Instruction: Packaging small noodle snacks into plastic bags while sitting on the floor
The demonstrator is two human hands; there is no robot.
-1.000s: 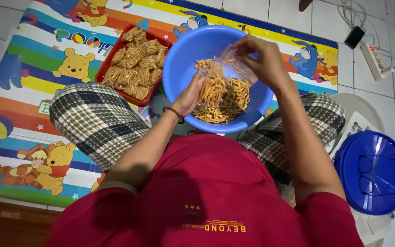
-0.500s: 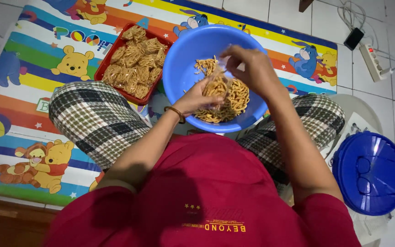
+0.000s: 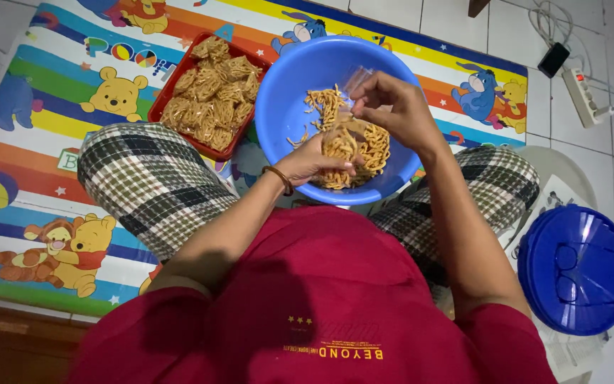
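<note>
Clear bag (image 3: 349, 107) pinched open by right hand (image 3: 396, 110), left hand (image 3: 314, 160) closed on noodle snacks (image 3: 353, 146) over blue basin (image 3: 289, 92); approx. part-filled, red tray (image 3: 161, 110) w/ packed bundles at mat's far edge.

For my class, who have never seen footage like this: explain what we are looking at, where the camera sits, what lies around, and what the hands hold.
There is no machine. A seated person wears a camera on the head, looking down over a red shirt and checked trousers. The right hand pinches open a clear bag over a blue bowl of thin fried sticks. The left hand is at the bag's lower part, among the sticks. On the cartoon mat sits a red tray of snack packs. A blue lid and a power strip lie on the tiles.
</note>
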